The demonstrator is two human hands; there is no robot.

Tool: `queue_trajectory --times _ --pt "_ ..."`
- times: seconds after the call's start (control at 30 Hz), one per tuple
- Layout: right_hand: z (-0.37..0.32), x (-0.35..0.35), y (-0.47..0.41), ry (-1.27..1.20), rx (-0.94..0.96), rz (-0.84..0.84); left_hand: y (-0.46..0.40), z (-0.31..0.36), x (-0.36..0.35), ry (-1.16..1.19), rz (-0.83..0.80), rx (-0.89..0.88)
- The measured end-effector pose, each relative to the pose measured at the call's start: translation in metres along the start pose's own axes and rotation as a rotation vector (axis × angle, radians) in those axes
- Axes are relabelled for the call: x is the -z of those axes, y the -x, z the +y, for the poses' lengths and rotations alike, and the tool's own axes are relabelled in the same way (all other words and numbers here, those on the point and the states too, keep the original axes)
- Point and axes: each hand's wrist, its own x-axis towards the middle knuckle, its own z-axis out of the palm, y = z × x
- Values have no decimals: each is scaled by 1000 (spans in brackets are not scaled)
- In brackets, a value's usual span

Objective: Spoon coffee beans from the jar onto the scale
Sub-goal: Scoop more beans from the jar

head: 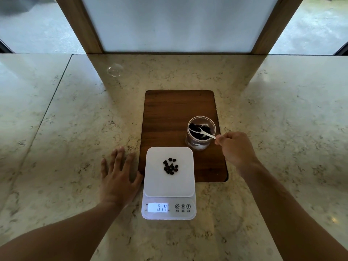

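A white digital scale stands at the front centre, its display reading 014. A small heap of dark coffee beans lies on its platform. Behind it to the right, a clear open jar holds more beans. My right hand pinches the handle of a white spoon, whose bowl is down inside the jar among the beans. My left hand rests flat on the counter just left of the scale, fingers spread, holding nothing.
The jar and the scale's back edge sit on a dark wooden board on a marble counter. A clear round lid lies far back left. A wood-framed panel stands behind the counter.
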Motion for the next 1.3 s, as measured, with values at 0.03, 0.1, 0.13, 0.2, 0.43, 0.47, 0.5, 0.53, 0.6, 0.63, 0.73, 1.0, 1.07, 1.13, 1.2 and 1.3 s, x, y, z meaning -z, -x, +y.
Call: queue_trajectory --times 0.03,0.1,0.13,0.2,0.43,0.47,0.5,0.53,0.6,0.63,0.73,1.0,1.07,1.13,1.2,1.3 --pt "1 0 0 1 0 -2 0 -1 0 1 2 1" --pt "2 0 -1 2 -1 -5 0 -1 0 9 8 2" --pt "2 0 -1 0 -3 -7 0 -1 0 11 9 1" --pt "3 0 -1 -5 -4 -2 0 0 0 14 9 -4" --pt "9 3 -3 -19 1 5 0 -1 -1 24 23 -8" --pt "10 4 -3 -22 -2 3 0 -1 -2 24 25 -6" --pt "11 4 -4 -23 -5 1 0 -1 -2 25 27 -4" --pt "12 4 -3 -24 -7 0 0 -1 -2 27 27 -3" --pt "13 5 -3 -34 -11 -5 0 -2 -3 30 27 -3" --pt "14 6 -2 -38 -10 -7 0 -2 -4 28 27 -4" --pt "15 7 0 -44 14 -8 -1 -3 -4 22 36 -8" --pt "15 11 11 -14 94 -1 0 -4 -5 16 40 -14" --pt "14 12 14 -8 114 -1 0 -3 -4 16 38 -11" --pt "13 13 16 -11 135 -5 0 -3 -4 13 36 -10" --pt "12 13 20 -6 166 -14 0 -3 -3 17 35 -7" --pt "10 13 26 -6 210 -45 0 -3 -3 20 28 -7"
